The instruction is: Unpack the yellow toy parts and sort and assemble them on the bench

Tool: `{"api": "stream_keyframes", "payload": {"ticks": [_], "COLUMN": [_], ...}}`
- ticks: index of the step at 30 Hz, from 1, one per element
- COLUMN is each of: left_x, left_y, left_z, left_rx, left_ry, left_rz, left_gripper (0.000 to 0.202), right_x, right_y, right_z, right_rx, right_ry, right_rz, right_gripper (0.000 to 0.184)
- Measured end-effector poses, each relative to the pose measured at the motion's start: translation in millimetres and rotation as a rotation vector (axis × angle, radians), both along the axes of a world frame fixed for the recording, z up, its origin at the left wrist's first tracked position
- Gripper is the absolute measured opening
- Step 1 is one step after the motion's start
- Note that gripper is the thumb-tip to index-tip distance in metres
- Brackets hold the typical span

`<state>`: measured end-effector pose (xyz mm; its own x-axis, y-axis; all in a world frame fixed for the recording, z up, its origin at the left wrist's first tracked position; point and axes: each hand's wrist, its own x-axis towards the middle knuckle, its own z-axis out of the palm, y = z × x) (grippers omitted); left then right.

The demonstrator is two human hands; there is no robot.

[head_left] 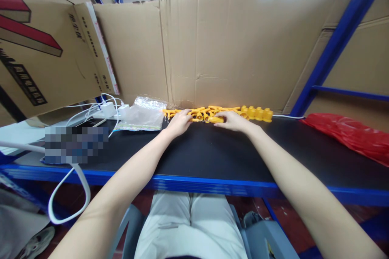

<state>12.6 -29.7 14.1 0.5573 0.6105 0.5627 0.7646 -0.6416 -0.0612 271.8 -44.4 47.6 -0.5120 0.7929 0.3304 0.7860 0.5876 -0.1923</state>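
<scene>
A row of yellow plastic parts lies along the back of the black tabletop. Among them are branch-shaped pieces (199, 110), round cup-like pieces (206, 118) and small metal springs (165, 118). At the row's left part, my left hand (180, 123) has its fingers curled over the yellow pieces; what lies under them is partly hidden. My right hand (233, 121) reaches in from the right, thumb and fingers around the end of a short yellow cylinder-like piece (216, 119). Beyond it stands a cluster of yellow stepped caps (257, 113).
A clear plastic bag (142, 114) lies left of the parts, near white chargers and cables (107, 109). A red plastic bag (346, 135) is at the right. Cardboard (243, 48) walls the back; a blue metal edge (212, 184) runs along the front.
</scene>
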Motion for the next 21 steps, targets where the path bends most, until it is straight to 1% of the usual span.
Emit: {"api": "stream_keyframes", "payload": {"ticks": [4, 10, 13, 17, 21], "left_x": [0.4, -0.5, -1.3, -0.8, 2.6], "left_y": [0.1, -2.3, -3.2, -1.9, -0.3], "left_z": [-1.3, 1.5, 2.6, 1.2, -2.3], "left_rx": [-0.003, -0.027, -0.035, -0.022, 0.005], "left_ry": [0.031, 0.041, 0.043, 0.031, 0.000], "left_rz": [0.015, 0.104, 0.127, 0.086, -0.004], "left_gripper": [0.021, 0.021, 0.022, 0.023, 0.019], "right_x": [-0.6, 0.6, 0.8, -0.2, -2.9], "right_y": [1.1, 0.3, 1.2, 3.8, 4.0], "right_z": [-1.0, 0.2, -0.7, -3.4, -4.8], "right_rx": [0.004, 0.002, 0.001, 0.028, 0.054], "right_ry": [0.003, -0.013, -0.016, -0.018, -0.007], "right_rz": [0.023, 0.009, 0.009, 0.043, 0.077], "right_gripper": [0.028, 0.030, 0.030, 0.028, 0.027]}}
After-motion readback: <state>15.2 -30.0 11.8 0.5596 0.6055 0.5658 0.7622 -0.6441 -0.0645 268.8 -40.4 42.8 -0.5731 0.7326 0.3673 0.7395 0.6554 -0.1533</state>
